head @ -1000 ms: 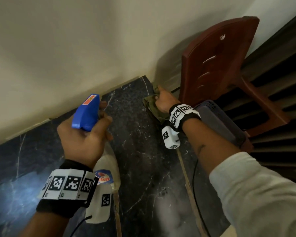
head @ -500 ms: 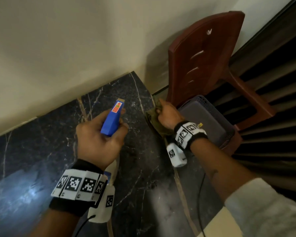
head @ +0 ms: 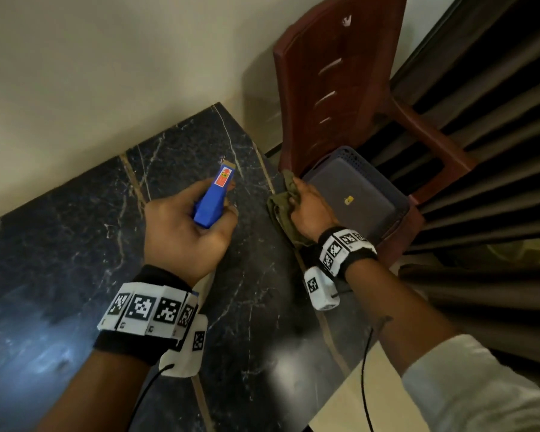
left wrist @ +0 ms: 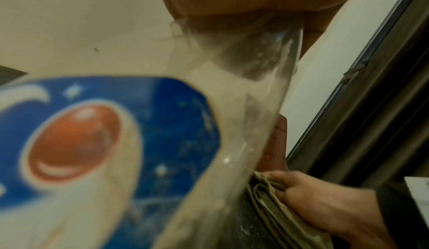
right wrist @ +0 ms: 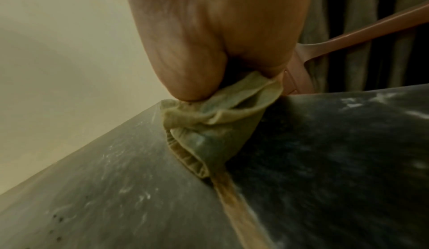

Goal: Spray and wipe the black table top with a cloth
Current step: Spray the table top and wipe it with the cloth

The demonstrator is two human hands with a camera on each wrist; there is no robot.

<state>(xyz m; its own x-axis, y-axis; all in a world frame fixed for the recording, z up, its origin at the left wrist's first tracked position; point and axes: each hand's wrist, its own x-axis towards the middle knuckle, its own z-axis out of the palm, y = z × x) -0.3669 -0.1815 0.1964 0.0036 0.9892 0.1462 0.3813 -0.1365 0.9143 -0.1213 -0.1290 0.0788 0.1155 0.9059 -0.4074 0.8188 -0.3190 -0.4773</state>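
My left hand (head: 194,226) grips a spray bottle with a blue trigger head (head: 214,198) above the middle of the black marble table top (head: 75,244). The bottle's clear body and blue label (left wrist: 144,142) fill the left wrist view. My right hand (head: 309,207) holds a bunched olive-green cloth (head: 281,207) on the table's right edge. In the right wrist view the cloth (right wrist: 209,124) lies folded on the dark stone (right wrist: 116,188) under my palm, beside a brown seam. My fingers curl round the cloth (left wrist: 274,198) in the left wrist view.
A brown plastic chair (head: 340,88) stands right of the table against the wall, with a grey box (head: 356,194) on its seat. Dark curtains (head: 496,151) hang at the far right. A cream wall (head: 106,73) runs behind the table. Cables trail from both wristbands.
My right hand has drawn the cloth back along the right edge, away from the far corner. The left hand moved the bottle rightward, nearer the cloth, while the view shifted.
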